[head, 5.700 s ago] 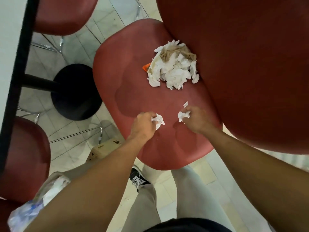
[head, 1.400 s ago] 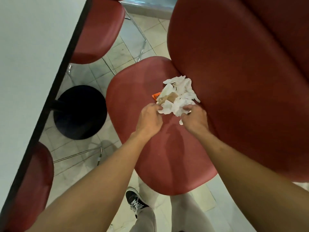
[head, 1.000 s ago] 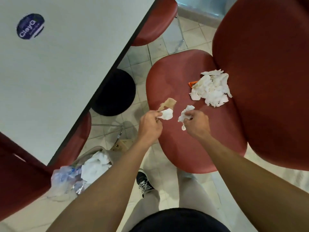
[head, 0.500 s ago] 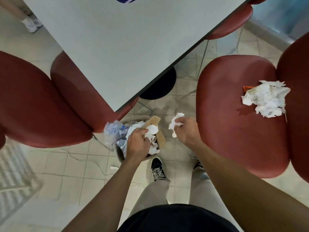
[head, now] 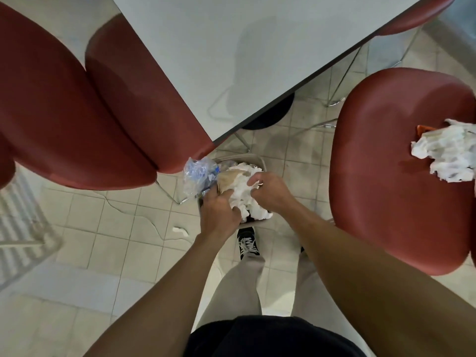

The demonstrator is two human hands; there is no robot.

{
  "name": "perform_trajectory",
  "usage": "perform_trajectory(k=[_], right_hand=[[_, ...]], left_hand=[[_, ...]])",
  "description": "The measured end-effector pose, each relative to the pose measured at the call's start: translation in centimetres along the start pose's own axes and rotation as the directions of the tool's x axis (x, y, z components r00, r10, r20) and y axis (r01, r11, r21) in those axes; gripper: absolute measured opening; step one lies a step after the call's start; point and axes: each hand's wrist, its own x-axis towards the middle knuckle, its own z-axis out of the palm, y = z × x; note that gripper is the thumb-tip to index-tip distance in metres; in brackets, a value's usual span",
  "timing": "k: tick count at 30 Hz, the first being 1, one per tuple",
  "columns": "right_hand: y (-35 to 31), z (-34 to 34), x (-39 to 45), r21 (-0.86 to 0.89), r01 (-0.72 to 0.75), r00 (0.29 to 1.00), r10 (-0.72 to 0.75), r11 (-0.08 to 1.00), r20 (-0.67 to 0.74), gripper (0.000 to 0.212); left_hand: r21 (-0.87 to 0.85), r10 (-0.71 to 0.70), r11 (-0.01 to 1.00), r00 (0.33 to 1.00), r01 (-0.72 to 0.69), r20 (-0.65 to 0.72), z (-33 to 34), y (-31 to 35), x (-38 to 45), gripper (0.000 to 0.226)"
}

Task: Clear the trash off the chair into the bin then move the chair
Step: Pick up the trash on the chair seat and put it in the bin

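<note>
**A:** Pale tiled floor (head: 85, 225), a white table (head: 231, 47) overhead, red chairs on both sides. Where are the hands?

**B:** Both are over the bin (head: 253, 161), which stands on the floor just off the table's corner. The bin is heaped with white tissue (head: 244, 197), a brown scrap and a crinkled clear plastic bag (head: 197, 173).

**A:** The fingers?

**B:** The left hand (head: 219, 215) lies on the heap, its fingers bent down into the tissue; whether they grip it, I cannot tell. The right hand (head: 270, 194) hovers at the heap's right edge with its fingers loosely curled; no paper shows plainly between them.

**A:** And the chair?

**B:** The chair (head: 386, 176) stands at right, with a crumpled pile of tissue (head: 448, 155) on its seat and an orange scrap (head: 425, 130) touching it. One small white scrap (head: 180, 231) lies on the tiles left of the bin.
</note>
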Motion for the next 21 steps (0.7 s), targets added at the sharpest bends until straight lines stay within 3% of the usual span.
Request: perform_trajectory(k=[6,15,21], right_hand=[[-0.5,0.3,-0.2,0.087,-0.069,0.997,0.07,0.994,-0.013,0.026],[-1.2,0.4,0.3,0.215,0.074,0.995,-0.059,0.974,-0.076,0.029],[-0.4,-0.8,-0.3,0.247,0.089,0.975,-0.033,0.965,-0.22,0.035]], left_hand=[[-0.039,0.07,0.996,0.993,-0.074,-0.096,0.3,-1.5,0.2,0.047],[-0.086,0.104,0.989,0.984,-0.118,-0.147,-0.5,-0.8,-0.6,0.029],[-0.095,0.125,0.985,0.978,-0.142,-0.164,-1.1,0.7,-0.8,0.031]])
